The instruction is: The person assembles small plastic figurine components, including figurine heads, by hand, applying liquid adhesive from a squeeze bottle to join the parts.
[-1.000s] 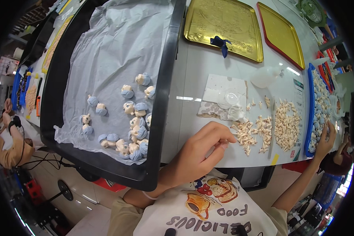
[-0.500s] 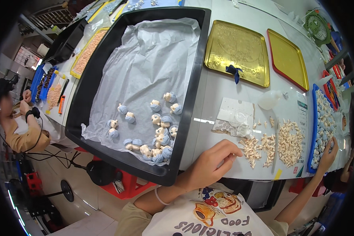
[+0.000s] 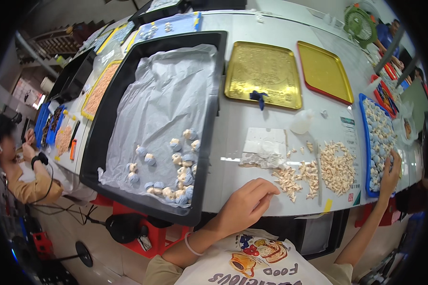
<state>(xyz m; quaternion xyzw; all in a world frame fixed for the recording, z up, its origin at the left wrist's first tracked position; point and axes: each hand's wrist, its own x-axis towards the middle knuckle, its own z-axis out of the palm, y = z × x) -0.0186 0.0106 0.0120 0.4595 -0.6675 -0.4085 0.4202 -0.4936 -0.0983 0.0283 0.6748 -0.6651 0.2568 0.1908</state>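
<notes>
My left hand (image 3: 250,203) hovers at the table's near edge, just left of a pile of small cream-coloured pieces (image 3: 287,184). Its fingers are curled in; whatever they hold, if anything, is hidden. My right hand (image 3: 390,175) reaches to the right edge of a blue tray (image 3: 374,194) filled with small blue-and-cream figure heads (image 3: 379,135). Its fingers are stretched and slightly apart, touching or just above the heads. More cream pieces (image 3: 337,168) lie beyond a thin flat stick (image 3: 319,173). Similar heads (image 3: 184,176) rest in a big black tray (image 3: 218,61) lined with white paper.
Two gold trays (image 3: 264,71) (image 3: 325,71) stand at the back, a dark blue cloth piece (image 3: 258,99) on one. Nearer are a white box piece (image 3: 266,145) and a translucent bottle (image 3: 300,122). At far left a person (image 3: 28,166) works beside blue bins. A green fan (image 3: 360,24) stands back right.
The whole view has shifted, so the table's things appear further left. My right hand's fingers have spread a little at the blue tray; my left hand stays curled beside the pieces.
</notes>
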